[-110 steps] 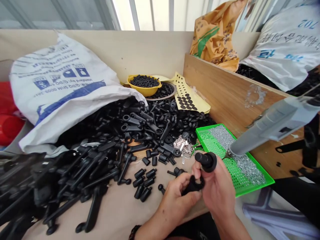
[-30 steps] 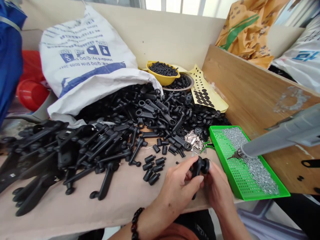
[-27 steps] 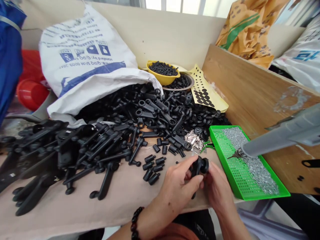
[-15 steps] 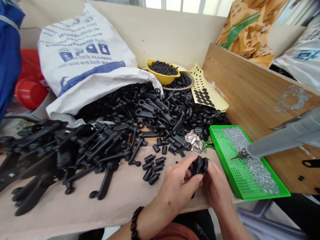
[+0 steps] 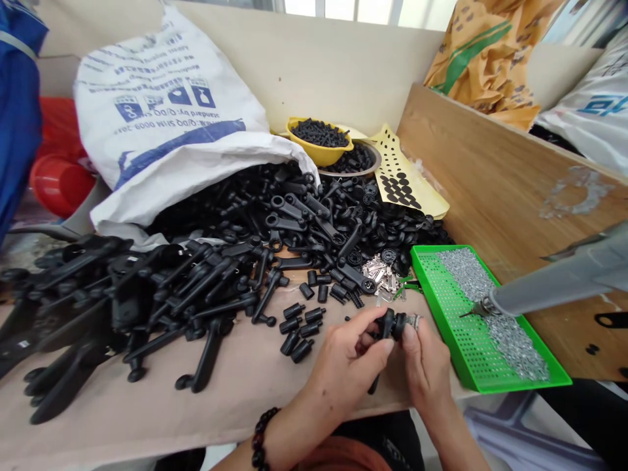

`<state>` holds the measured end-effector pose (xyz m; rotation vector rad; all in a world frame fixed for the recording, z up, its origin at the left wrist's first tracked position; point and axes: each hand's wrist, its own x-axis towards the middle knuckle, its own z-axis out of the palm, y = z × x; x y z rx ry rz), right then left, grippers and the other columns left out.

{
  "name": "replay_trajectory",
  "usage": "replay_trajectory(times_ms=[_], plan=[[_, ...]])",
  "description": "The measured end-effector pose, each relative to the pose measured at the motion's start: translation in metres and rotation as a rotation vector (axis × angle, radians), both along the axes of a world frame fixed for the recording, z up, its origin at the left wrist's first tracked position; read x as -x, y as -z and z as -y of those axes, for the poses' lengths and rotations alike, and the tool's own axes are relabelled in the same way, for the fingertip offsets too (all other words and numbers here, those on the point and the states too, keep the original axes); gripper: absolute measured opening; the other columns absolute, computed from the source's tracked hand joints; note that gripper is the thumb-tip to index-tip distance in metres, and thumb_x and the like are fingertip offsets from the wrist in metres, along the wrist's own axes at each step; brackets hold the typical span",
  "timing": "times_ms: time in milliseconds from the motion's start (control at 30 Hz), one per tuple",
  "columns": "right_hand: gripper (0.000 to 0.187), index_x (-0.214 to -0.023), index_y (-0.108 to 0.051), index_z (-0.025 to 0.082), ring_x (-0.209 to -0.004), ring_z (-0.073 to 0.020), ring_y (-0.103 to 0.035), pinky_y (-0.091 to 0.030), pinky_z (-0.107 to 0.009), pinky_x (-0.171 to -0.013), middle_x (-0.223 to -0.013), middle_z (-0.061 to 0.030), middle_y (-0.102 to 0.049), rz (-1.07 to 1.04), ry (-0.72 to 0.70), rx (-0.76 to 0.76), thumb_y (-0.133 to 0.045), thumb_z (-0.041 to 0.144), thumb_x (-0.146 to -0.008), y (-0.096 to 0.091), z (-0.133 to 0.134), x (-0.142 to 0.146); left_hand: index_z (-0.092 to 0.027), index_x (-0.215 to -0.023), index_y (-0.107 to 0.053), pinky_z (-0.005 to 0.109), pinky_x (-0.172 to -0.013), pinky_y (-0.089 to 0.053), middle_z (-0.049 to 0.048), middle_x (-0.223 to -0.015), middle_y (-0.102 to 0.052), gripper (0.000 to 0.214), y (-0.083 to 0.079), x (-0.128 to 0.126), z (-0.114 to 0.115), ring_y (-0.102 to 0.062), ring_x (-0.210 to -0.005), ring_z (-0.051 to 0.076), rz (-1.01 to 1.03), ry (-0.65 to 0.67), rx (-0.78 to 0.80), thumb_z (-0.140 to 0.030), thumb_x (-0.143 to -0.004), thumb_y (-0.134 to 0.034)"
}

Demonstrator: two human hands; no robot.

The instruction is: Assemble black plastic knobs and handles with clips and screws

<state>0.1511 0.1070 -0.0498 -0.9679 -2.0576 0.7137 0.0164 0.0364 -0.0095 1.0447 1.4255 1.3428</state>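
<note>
A bracelet of dark, glossy round beads (image 5: 260, 437) circles my wrist. My left hand (image 5: 338, 358) grips a smooth black lever arm (image 5: 388, 325) between thumb and fingers, its shank slanting down below my thumb. My right hand (image 5: 428, 369) is closed in at the thick, ringed end of that same piece, low over the front edge of the table (something greyish and ridged shows above my right thumb, too small to tell).

The pinkish-tan tabletop (image 5: 235, 396) looks matte. On it, left of my fingers, lie stubby black cylinders (image 5: 303, 350), several with a narrow peg at one end. Right of my hands sits a shiny green tray (image 5: 523, 386), its floor pierced by little holes and half buried in silvery fasteners (image 5: 510, 343). A grey power screwdriver (image 5: 544, 288) slopes over it, thin bit pointing left.

Further back, thin metal strips (image 5: 380, 275) catch the light beside a tangled heap of black plastic handles (image 5: 196, 281), many ball-ended. Behind these, a creased woven sack (image 5: 161, 111) gapes open. Next to it, a yellow bowl (image 5: 318, 156) of short black rods overlaps a rounded metal basin (image 5: 377, 163). A grained wooden board (image 5: 495, 157) stands along the right.
</note>
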Motion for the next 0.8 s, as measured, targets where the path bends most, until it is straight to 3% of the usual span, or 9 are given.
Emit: replay_trajectory(times_ms=[167, 367, 467, 533, 667, 800], plan=[[0.027, -0.069, -0.041, 0.023, -0.055, -0.0152, -0.043, -0.031, -0.028, -0.054, -0.062, 0.0018, -0.045, 0.112, -0.052, -0.058, -0.036, 0.03, -0.095, -0.006, -0.006, 0.0, -0.016, -0.117, -0.062, 0.021, -0.056, -0.043, 0.0025, -0.082, -0.062, 0.039, 0.006, 0.004, -0.001, -0.051, -0.061, 0.01, 0.049, -0.008, 0.037, -0.021, -0.079, -0.056], [0.031, -0.068, -0.04, 0.023, -0.054, -0.0149, -0.044, -0.03, -0.027, -0.054, -0.059, 0.0025, -0.046, 0.193, -0.113, 0.073, -0.034, 0.034, -0.096, -0.019, -0.008, 0.002, -0.013, -0.116, -0.06, 0.024, -0.063, -0.046, 0.0026, -0.081, -0.06, 0.039, 0.008, 0.01, -0.005, -0.055, -0.067, 0.012, 0.219, 0.007, 0.073, -0.022, -0.078, -0.058], [0.032, -0.066, -0.04, 0.023, -0.053, -0.0147, -0.043, -0.029, -0.028, -0.053, -0.058, 0.0026, -0.045, 0.151, -0.089, 0.121, -0.035, 0.037, -0.095, -0.021, -0.007, 0.001, -0.014, -0.116, -0.06, 0.023, -0.062, -0.045, 0.003, -0.083, -0.061, 0.039, 0.009, 0.009, -0.005, -0.054, -0.066, 0.012, 0.173, 0.003, 0.076, -0.023, -0.078, -0.058], [0.035, -0.067, -0.043, 0.022, -0.053, -0.0145, -0.043, -0.029, -0.028, -0.052, -0.057, 0.0026, -0.045, 0.095, -0.069, 0.229, -0.035, 0.041, -0.095, -0.022, -0.005, 0.001, -0.016, -0.118, -0.06, 0.023, -0.06, -0.043, 0.0022, -0.082, -0.061, 0.04, 0.01, 0.007, -0.004, -0.052, -0.063, 0.011, 0.075, -0.001, 0.046, -0.022, -0.079, -0.057], [0.04, -0.067, -0.049, 0.021, -0.05, -0.0132, -0.041, -0.03, -0.026, -0.048, -0.054, 0.0033, -0.043, -0.11, -0.041, 0.59, -0.039, 0.051, -0.092, -0.018, -0.002, 0.002, -0.017, -0.121, -0.059, 0.022, -0.056, -0.039, -0.0024, -0.066, -0.054, 0.041, 0.008, 0.003, -0.001, -0.047, -0.057, 0.011, -0.097, 0.006, -0.009, -0.022, -0.081, -0.055], [0.041, -0.066, -0.052, 0.019, -0.041, -0.0101, -0.038, -0.027, -0.023, -0.041, -0.048, 0.0041, -0.045, -0.396, -0.05, 0.907, -0.049, 0.055, -0.086, -0.013, 0.0, 0.006, -0.015, -0.122, -0.059, 0.024, -0.059, -0.042, -0.0016, -0.067, -0.055, 0.042, 0.004, 0.002, 0.0, -0.049, -0.06, 0.013, -0.201, -0.005, -0.029, -0.022, -0.081, -0.055]])
